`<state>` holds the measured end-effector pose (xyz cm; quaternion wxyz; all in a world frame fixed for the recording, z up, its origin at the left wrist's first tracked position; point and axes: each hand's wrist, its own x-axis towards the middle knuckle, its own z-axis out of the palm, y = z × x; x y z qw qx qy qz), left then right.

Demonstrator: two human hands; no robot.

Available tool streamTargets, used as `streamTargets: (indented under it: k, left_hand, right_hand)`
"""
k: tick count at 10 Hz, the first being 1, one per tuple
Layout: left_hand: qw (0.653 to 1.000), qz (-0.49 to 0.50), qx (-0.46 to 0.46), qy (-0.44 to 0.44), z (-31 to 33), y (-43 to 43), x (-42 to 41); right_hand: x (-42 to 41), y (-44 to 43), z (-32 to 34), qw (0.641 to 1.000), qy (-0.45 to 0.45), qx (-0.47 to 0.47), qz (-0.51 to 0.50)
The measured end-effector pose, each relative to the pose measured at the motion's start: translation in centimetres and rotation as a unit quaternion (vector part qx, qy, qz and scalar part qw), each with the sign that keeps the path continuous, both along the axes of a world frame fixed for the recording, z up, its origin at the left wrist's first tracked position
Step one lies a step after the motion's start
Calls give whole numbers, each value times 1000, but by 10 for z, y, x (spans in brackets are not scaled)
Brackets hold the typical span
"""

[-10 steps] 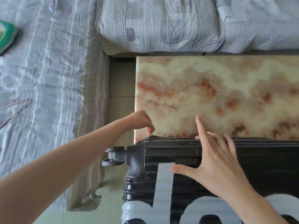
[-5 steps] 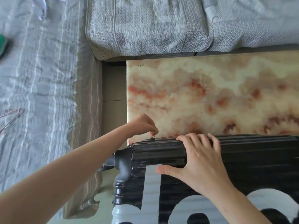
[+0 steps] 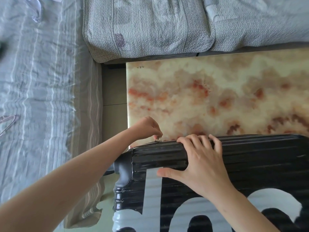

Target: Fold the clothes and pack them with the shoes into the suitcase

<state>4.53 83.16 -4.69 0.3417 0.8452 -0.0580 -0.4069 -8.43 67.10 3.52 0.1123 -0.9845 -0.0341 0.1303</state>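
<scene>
A closed black ribbed suitcase (image 3: 250, 161) with white patches fills the lower right of the head view, lying against a marbled table. My left hand (image 3: 148, 128) reaches over its far left corner and pinches a small metal zipper pull (image 3: 158, 140) on the far edge. My right hand (image 3: 199, 158) grips that far edge, fingers curled over it and thumb lying on the lid. A grey wheel housing (image 3: 122, 171) sticks out at the left corner. No clothes or shoes are visible.
A marbled cream and red table (image 3: 217, 97) lies behind the suitcase. A bed with a striped grey sheet (image 3: 41, 97) runs along the left, with a hanger (image 3: 7, 121) on it. Grey quilted bedding (image 3: 147, 25) spans the back. A narrow floor strip (image 3: 113, 91) separates bed and table.
My right hand went from flat on the lid to fingers curled over the far edge. My left hand moved a little right along the far edge with the zipper pull. The view shifted.
</scene>
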Motion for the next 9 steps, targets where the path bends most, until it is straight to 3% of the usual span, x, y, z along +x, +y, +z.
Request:
streamTargets:
  k: [3,4,5,6,7,8,9]
  left_hand:
    - [998,0,-32,47,12,17,-3]
    - [998,22,1,51,20,29,-7]
    - [998,61,15,-22,45,33,-26]
    - [997,21,15,-67,75,29,-65]
    - [981,-48,103,-155,90,25,-106]
    - [956,-96,203,-190,98,23,-121]
    - [972,-47,180,-147,129,14,-108]
  right_hand:
    - [0,-2,0,1000,9,-1,5]
    - [1,-2,0,999,32,-12,14]
    - [2,-2,3,998,54,-34,26]
    - [5,-1,8,996,80,-41,31]
    - [6,1,14,994,99,-38,27]
    - [8,-2,26,982,189,6,23]
    - [14,-17,53,975,206,78,5]
